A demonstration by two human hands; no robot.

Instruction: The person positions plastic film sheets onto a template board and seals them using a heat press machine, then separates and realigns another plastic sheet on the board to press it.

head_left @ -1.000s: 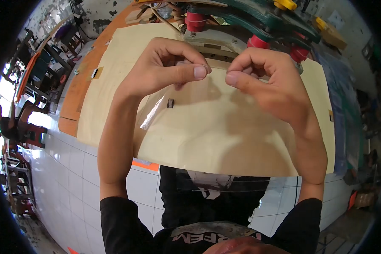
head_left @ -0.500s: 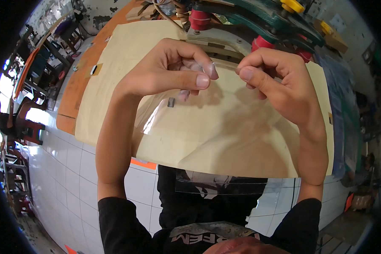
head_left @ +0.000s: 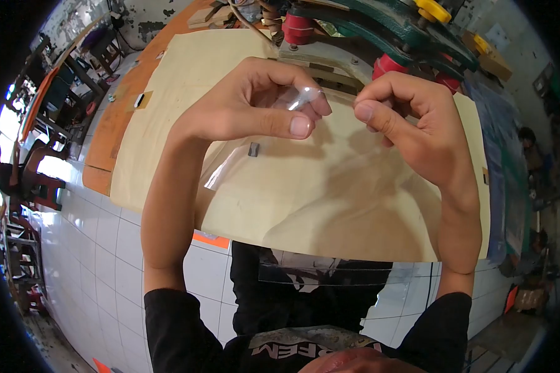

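Above the cream board (head_left: 280, 211), a thin clear plastic sheet (head_left: 215, 175) shows by its glare and faint creases. My left hand (head_left: 261, 102) is curled, with the film at its fingers and a bright reflection across the fingertips. Thumb and fingertips of my right hand (head_left: 410, 121) are pinched together on the sheet's edge, which is hard to make out there. Both hands are raised at the far part of the board, a short gap between them. A small grey piece (head_left: 253, 150) lies near my left wrist.
Behind my hands stands a green machine (head_left: 373, 28) with red cylindrical parts (head_left: 297, 29) and a yellow knob (head_left: 432, 10). The board rests on an orange-brown wooden table (head_left: 99, 161). Bluish plastic sheeting (head_left: 501, 186) hangs at the right side.
The fingers of my left hand have moved slightly right and closer to the thumb. The plastic's reflection now crosses those fingers. My right hand has barely shifted.
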